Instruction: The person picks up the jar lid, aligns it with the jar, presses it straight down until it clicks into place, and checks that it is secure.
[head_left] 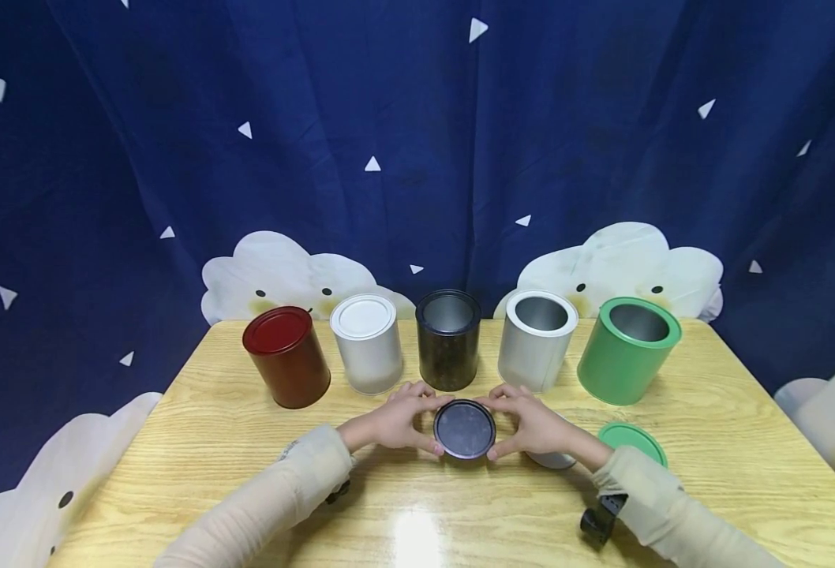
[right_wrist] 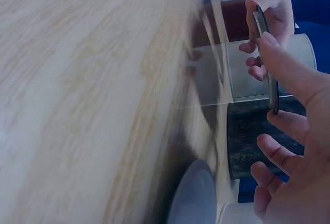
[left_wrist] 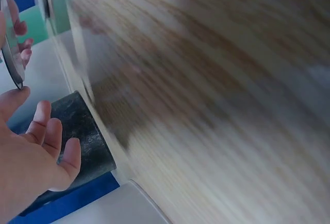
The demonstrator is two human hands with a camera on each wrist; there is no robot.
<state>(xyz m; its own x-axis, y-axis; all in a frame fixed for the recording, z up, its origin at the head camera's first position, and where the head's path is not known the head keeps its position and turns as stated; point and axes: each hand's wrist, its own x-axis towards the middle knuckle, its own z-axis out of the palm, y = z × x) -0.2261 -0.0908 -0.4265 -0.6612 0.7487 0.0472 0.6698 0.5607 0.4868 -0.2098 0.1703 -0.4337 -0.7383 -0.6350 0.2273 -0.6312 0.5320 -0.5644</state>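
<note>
lid [head_left: 464, 429], black and round, is held above the wooden table [head_left: 204, 426] between the left hand [head_left: 398, 418] and right hand [head_left: 531, 423], each pinching one side of its rim with thumb and forefinger, in front of the lidless black can [head_left: 448, 353].

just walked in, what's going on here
A person's left hand and right hand hold a black lid by its edge, off the table, near the open black can. The red can and left white can are lidded; the right white can and green can are open. A green lid and pale lid lie on the table.
</note>
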